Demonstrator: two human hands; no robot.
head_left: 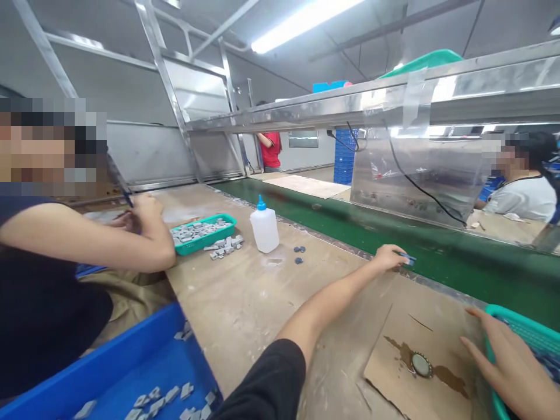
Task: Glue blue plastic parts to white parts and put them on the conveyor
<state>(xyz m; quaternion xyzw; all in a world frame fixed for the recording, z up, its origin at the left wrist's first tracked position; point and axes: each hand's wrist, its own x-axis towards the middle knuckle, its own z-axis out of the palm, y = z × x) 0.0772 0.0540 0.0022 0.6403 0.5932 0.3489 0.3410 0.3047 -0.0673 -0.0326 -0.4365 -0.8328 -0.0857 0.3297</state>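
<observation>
My left hand [387,257] reaches over the near edge of the green belt, its fingers pinched on a small blue-grey plastic part [408,259]. The part's exact kind is too small to make out. At the lower right, my right hand [510,361] has its fingers spread, beside and partly over a green basket [493,402] of dark small parts [545,361]. I cannot tell whether it touches the rim. Between my hands lies a cardboard sheet [394,356], with a bottle cap [422,364] among brown wet stains.
A white squeeze bottle [265,230] stands mid-table near several dark pieces [298,260]. A green tray [205,240] of grey parts is by a co-worker's arm [96,233]. A blue bin [131,356] sits lower left. The green belt [324,213] runs beneath a metal shelf [306,106].
</observation>
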